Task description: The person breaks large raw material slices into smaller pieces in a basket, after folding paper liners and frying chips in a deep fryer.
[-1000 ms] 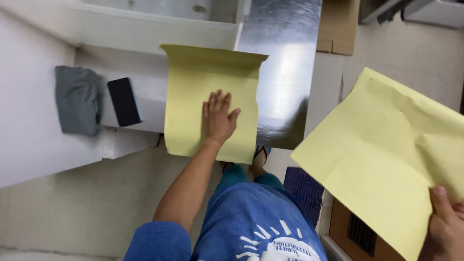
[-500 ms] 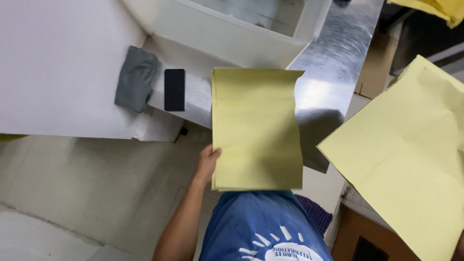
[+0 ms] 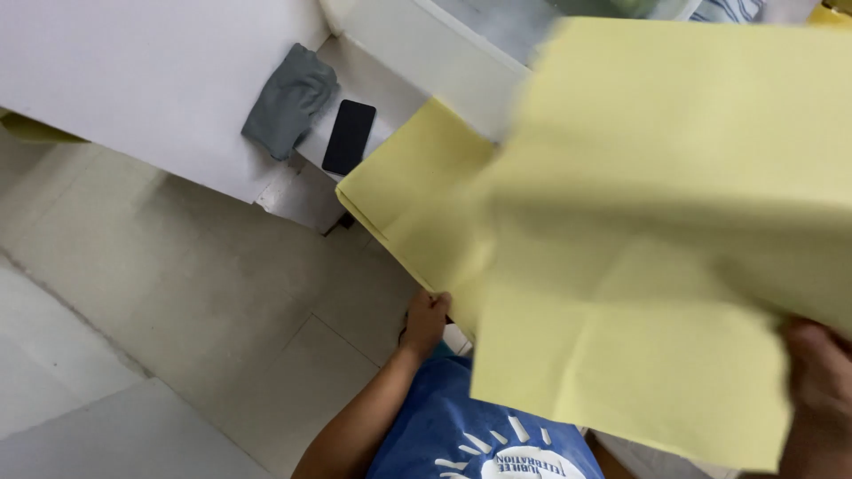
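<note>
1. The left hand (image 3: pixel 426 321) grips the lower edge of a yellow sheet (image 3: pixel 417 200), which lies tilted over the white ledge (image 3: pixel 390 84).
2. The right hand (image 3: pixel 821 390) pinches the corner of a second, larger sheet (image 3: pixel 657 222), blurred and overlapping the first.
3. Holding both sheets by their edges, apart, would likely avoid creasing.
4. A grey cloth (image 3: pixel 288 98) and a black phone (image 3: pixel 348 135) rest on the ledge; a pale tiled floor (image 3: pixel 177 310) lies below.
</note>
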